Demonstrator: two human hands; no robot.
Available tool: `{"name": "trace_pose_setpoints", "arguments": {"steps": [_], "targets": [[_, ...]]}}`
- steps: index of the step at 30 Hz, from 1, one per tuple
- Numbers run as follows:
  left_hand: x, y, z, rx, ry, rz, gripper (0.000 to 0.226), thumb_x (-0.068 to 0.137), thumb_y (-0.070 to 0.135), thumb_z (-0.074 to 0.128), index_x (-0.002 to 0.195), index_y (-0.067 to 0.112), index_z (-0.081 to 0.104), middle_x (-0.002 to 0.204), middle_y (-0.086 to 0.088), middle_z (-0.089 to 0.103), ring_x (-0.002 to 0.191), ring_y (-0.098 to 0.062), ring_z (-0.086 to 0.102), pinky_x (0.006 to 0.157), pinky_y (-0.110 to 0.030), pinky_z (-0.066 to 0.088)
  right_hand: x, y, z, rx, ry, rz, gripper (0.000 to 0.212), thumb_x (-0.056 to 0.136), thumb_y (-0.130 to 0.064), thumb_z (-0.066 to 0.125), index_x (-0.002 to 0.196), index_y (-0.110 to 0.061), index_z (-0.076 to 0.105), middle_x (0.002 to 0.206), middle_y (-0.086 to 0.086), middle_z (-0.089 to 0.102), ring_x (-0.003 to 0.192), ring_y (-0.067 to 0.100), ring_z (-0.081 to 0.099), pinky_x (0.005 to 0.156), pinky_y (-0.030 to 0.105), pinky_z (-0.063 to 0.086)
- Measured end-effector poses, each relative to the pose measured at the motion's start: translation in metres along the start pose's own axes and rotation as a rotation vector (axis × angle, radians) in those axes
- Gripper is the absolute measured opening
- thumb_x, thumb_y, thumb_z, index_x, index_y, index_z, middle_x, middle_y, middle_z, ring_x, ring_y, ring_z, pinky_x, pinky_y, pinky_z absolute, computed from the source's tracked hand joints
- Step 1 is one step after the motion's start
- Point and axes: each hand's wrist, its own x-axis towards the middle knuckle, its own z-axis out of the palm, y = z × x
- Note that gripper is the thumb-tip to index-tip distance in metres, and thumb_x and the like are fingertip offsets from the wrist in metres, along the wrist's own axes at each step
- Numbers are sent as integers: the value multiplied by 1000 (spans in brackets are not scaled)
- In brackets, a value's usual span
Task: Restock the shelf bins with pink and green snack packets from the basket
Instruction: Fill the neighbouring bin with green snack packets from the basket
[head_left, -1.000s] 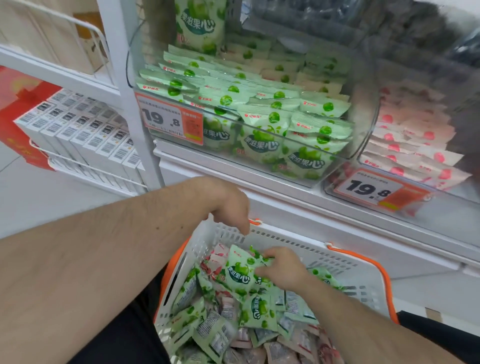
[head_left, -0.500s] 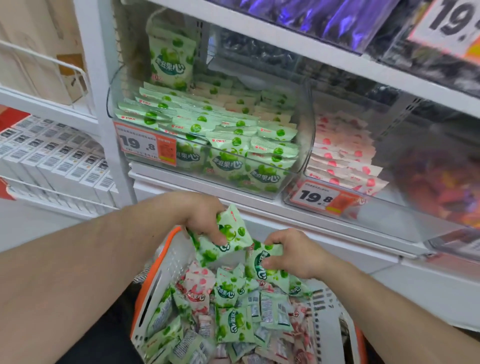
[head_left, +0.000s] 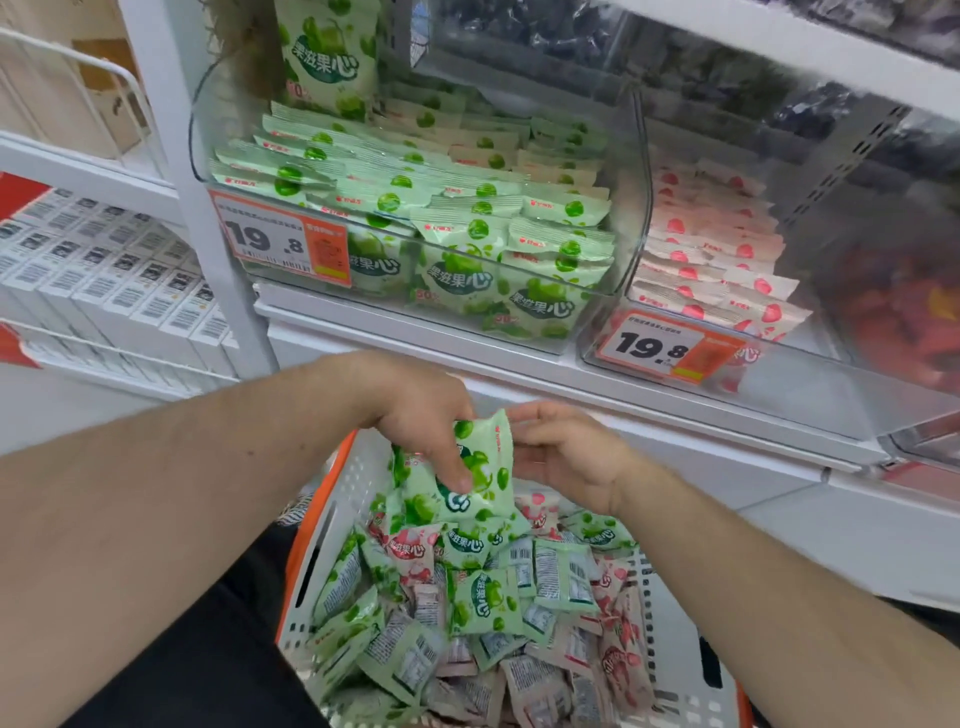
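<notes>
At the centre of the frame the left hand grips a small bunch of green packets, its fingers curled over their front, lifted just above the heap in the white basket that fills the lower middle. The right hand sits just beside them with its fingers loosely bent toward the bunch's right edge; whether it actually pinches the packets cannot be told, as the contact is hidden behind them. The step in hand appears to be gathering green packets for a trip up to the shelf. The next move would call for lifting the bunch clear of the basket rim and up over the front lip of the green bin, in the upper middle of the frame, and laying it in to match the rows already there. That clear bin looks close to full, so space lies mainly on top of the rows, and packets could slide off if dropped loosely. A tall green bag stands upright at its back. To the right, the pink bin holds stacked pink packets and seems to have open room at its front. Orange price tags hang on both bin fronts. Pink packets lie mixed with green ones in the basket, so sorting by colour remains. Rows of white boxes fill the left shelves.
</notes>
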Motion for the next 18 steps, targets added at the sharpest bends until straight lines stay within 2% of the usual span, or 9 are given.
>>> {"name": "trace_pose_setpoints", "arguments": {"steps": [4,7,8,9,10,12,14,16,18], "targets": [[15,-8,7,81,-23,-80,31,80,40,76,103,21,68,100,3,70,93,-18,67,87,-38,56,28,78,-15,-330,299,382,10,92,-14,62,98,-6,62,79,10,64,65,21,60,59,29,55],[26,-12,7,61,-24,-74,17,82,37,75,91,29,63,93,11,67,88,-13,66,80,-31,55,49,132,-16,-775,216,507,20,88,-6,59,72,-11,49,61,6,47,62,20,51,55,28,45],[28,-13,6,66,-21,-72,16,82,37,75,86,31,61,91,12,66,86,-12,65,78,-30,54,56,148,-15,-889,179,524,19,89,-6,56,72,-11,49,65,4,48,70,21,53,60,29,45],[31,-15,5,73,-10,-70,17,82,37,75,86,31,60,91,11,66,86,-12,65,78,-30,54,57,156,-11,-965,154,529,10,91,-11,54,82,-8,54,77,5,53,80,22,56,66,30,46],[33,-18,5,76,5,-72,18,81,38,75,89,30,61,94,10,67,87,-12,65,80,-31,54,58,164,-10,-1036,139,527,17,91,-20,54,99,-6,58,95,6,59,90,23,58,72,30,48],[37,-22,5,63,32,-88,24,81,41,75,96,27,62,98,9,68,89,-13,65,81,-31,54,61,183,-10,-1046,202,571,61,83,-42,66,131,-10,46,126,6,57,108,23,58,78,30,49],[40,-24,7,60,41,-92,24,81,42,75,95,28,62,97,10,68,87,-11,65,76,-28,52,65,194,-9,-993,257,595,83,74,-48,76,138,-12,36,129,5,55,112,24,58,79,31,51],[43,-23,8,65,48,-96,25,80,43,76,95,27,63,95,11,68,85,-10,65,76,-28,53,67,200,-7,-956,286,594,74,75,-38,78,131,-10,38,117,5,58,105,24,61,78,31,55],[43,-22,8,50,66,-99,30,80,42,76,100,23,64,96,10,69,86,-10,66,80,-31,55,69,202,-11,-878,325,576,48,80,-22,74,115,-9,45,95,3,57,92,21,62,64,28,55]]}}
